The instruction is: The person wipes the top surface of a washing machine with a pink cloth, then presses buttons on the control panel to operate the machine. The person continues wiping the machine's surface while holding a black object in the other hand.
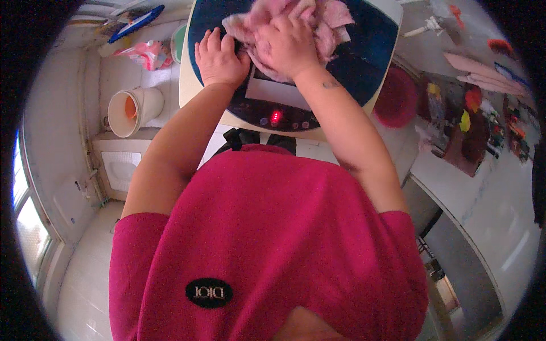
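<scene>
In the head view, my right hand (pixel 288 47) presses down on a crumpled pink cloth (pixel 335 25), its fingers partly sunk in the folds. The cloth lies on the dark glossy top (pixel 362 55) of a cream-edged appliance, perhaps a washing machine. My left hand (pixel 222 59) rests flat on the same top, left of the cloth, fingers apart and holding nothing. Nearer my body is a dark control panel with a lit red display (pixel 276 116) and small round buttons. A pale rectangular patch (pixel 277 91) shows between the cloth and the panel.
A white bucket (pixel 149 104) with something orange inside and a pink pouch (pixel 149 55) are at left. A dark pink basin (pixel 396 98) stands right of the appliance. Farther right is a light counter (pixel 477 200) with several small items. A blue-rimmed object (pixel 136 23) is at upper left.
</scene>
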